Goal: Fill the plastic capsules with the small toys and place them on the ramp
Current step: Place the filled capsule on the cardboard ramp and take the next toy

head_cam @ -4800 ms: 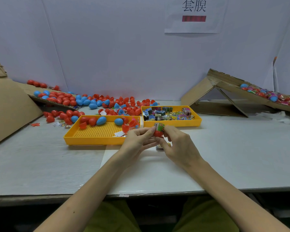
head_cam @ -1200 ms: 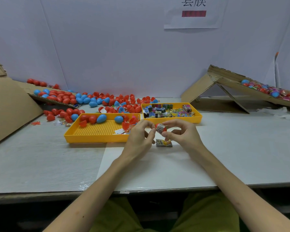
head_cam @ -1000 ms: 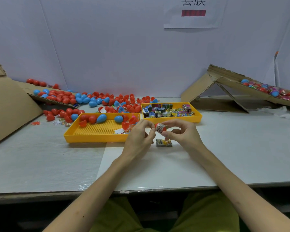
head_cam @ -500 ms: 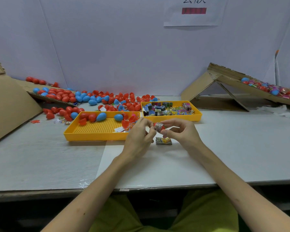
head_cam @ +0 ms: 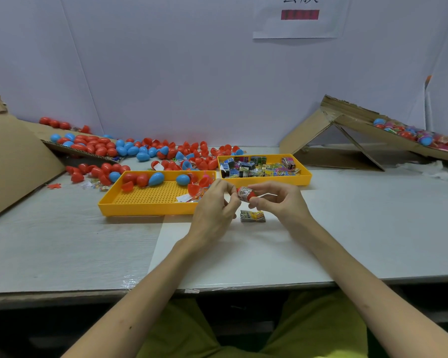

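Hands count two: right hand [head_cam: 277,202] and left hand [head_cam: 214,205] both pinch one stuffed red capsule [head_cam: 246,194]. One toy packet [head_cam: 252,216] lies below them, with two yellow trays behind, left tray [head_cam: 145,209] and right tray [head_cam: 305,174].

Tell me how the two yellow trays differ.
The left tray holds red and blue capsules along its far side, with much perforated floor bare; the right tray is packed with small wrapped toys. The left tray sits nearer the person, the right tray farther back. Both are yellow, shallow and rectangular.
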